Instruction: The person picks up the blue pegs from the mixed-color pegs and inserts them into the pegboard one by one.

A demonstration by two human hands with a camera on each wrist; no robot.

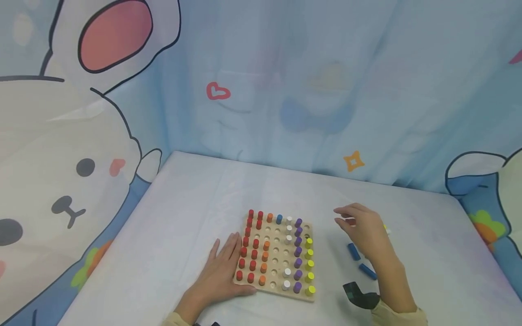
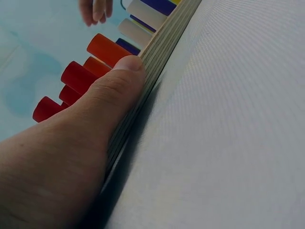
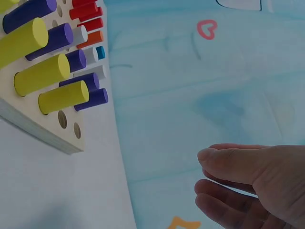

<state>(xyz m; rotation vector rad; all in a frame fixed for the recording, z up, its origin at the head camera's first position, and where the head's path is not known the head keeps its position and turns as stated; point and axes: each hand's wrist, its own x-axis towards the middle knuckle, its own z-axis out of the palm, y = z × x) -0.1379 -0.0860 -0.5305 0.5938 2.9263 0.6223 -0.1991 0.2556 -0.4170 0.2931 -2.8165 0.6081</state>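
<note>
Resting against pegboard [image 1: 280,256] on desk [image 1: 204,190]: left hand [image 1: 220,277], fingers extended along board's left side, thumb on near edge. Right hand [image 1: 364,233] raised right of board, apart from it; fingers loosely bent, gap between thumb and fingertips. Red pegs [image 1: 250,278] fill much of left side, purple pegs [image 1: 297,287] and yellow pegs [image 1: 311,290] stand at right. Two loose blue pegs [image 1: 368,271] lie on desk near right forearm.
</note>
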